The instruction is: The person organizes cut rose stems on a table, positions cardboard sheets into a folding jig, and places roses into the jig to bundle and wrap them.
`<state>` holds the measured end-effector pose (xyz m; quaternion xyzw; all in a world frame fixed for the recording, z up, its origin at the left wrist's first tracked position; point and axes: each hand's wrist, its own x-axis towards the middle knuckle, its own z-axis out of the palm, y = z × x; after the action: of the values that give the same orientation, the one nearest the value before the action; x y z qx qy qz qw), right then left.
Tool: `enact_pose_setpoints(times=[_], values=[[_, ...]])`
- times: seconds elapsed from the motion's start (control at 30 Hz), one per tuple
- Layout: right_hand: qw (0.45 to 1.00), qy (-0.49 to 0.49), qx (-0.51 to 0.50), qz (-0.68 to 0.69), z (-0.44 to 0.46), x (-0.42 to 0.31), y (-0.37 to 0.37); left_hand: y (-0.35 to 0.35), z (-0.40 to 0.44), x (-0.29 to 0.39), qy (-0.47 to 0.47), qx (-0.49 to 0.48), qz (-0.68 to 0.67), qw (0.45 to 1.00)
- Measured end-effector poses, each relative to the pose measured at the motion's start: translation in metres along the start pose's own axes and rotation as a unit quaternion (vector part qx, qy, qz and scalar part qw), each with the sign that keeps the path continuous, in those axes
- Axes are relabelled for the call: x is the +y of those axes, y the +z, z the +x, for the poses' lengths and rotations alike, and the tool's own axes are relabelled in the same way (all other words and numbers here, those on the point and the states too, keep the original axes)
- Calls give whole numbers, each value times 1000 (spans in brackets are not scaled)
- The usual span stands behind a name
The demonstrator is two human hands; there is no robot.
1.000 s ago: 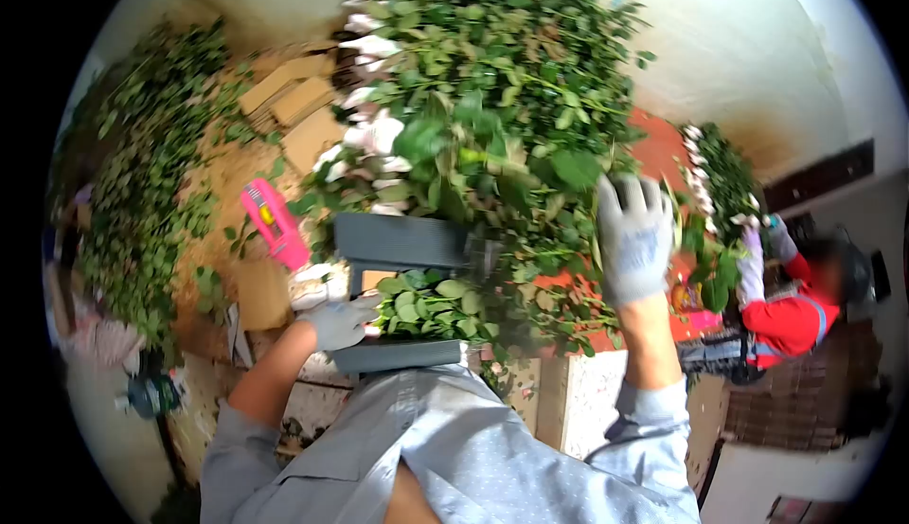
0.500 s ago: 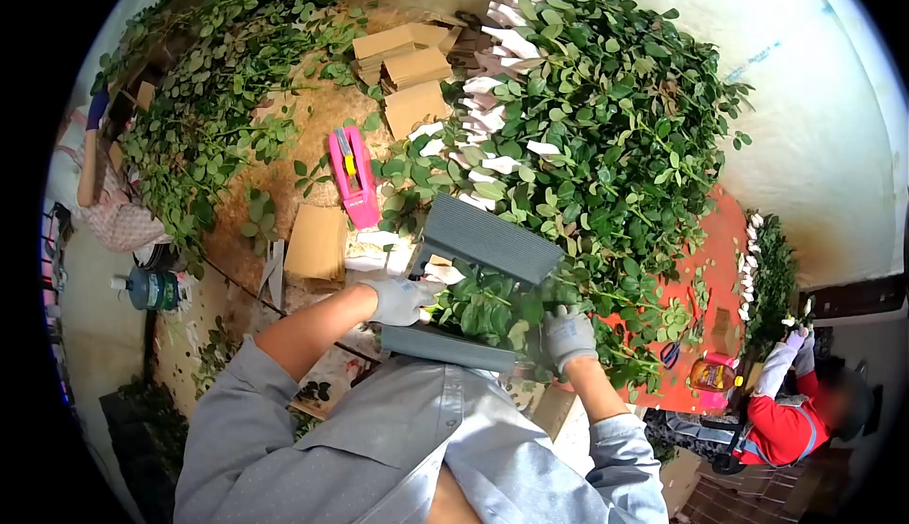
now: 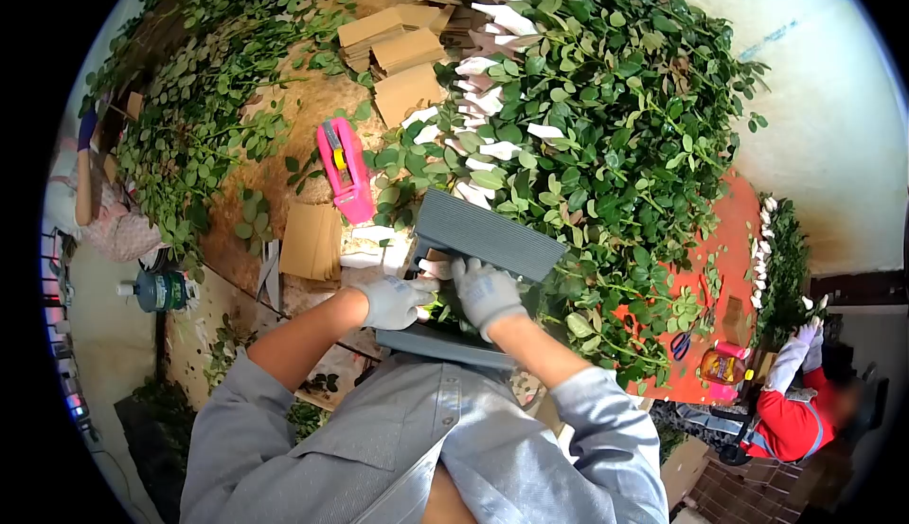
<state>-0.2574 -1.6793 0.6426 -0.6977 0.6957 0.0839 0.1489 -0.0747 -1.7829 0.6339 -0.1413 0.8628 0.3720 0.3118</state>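
A grey ribbed holder point(image 3: 490, 232) stands close in front of my body, with leafy stems lying between its two sides. My left hand point(image 3: 392, 302), in a pale glove, is at the left opening of the holder, fingers closed by the stem heads; what they grip is too small to make out. Inside the holder, my right hand point(image 3: 486, 294), also gloved, rests over the stems with its fingers somewhat apart. Just behind the holder lies a big pile of leafy stems point(image 3: 615, 98), with white-wrapped heads point(image 3: 485, 100) along its left edge.
A pink tape dispenser point(image 3: 347, 172), cardboard sheets point(image 3: 311, 242) and stacked cardboard point(image 3: 405, 91) lie left of the pile. More stems point(image 3: 204, 98) are farther left. Blue scissors point(image 3: 680, 345) and an amber bottle point(image 3: 722, 367) sit right. One person point(image 3: 795, 425) is at right, another point(image 3: 118, 230) at left.
My right hand has come from the far right of the pile down to the holder and then left, beside my left hand. The view has shifted. My left hand stays by the holder's left end.
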Motion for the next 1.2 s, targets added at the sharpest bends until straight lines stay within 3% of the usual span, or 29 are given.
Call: enact_pose_setpoints(times=[0.07,0.13,0.4,0.47,0.5,0.57,0.7,0.77,0.8,0.9,0.97,1.03,1.1,1.17,1.2], values=[[1000,2,7,-13,21,4,32,6,2,-5,12,38,-9,999],[988,-48,112,-94,38,9,66,6,1,-4,6,39,-15,999],[995,-56,81,2,33,15,61,9,2,-14,64,107,-50,991],[996,-60,61,37,34,16,57,-12,-1,-7,59,207,-66,974],[996,-57,60,40,37,17,58,-12,7,-14,105,327,-1,939],[997,-70,20,40,39,19,59,-14,15,-26,47,336,48,939],[995,-79,54,40,36,20,63,-1,47,-60,38,339,202,918],[994,-60,60,63,36,20,61,-2,58,-63,-38,162,267,949],[994,-63,59,64,37,19,63,-3,55,-61,-4,254,328,910],[995,-64,51,64,39,20,74,-15,41,-55,-48,238,267,933],[990,-60,112,59,41,19,85,-19,32,-58,-62,276,307,909],[994,-63,80,35,39,17,73,-29,30,-65,-245,119,368,889],[997,-65,49,10,38,16,68,-30,16,-68,-280,96,330,896],[994,-67,85,33,36,14,69,-42,-8,-34,-256,150,387,873],[993,-69,87,32,37,13,69,-50,-17,-11,-218,141,342,903]])
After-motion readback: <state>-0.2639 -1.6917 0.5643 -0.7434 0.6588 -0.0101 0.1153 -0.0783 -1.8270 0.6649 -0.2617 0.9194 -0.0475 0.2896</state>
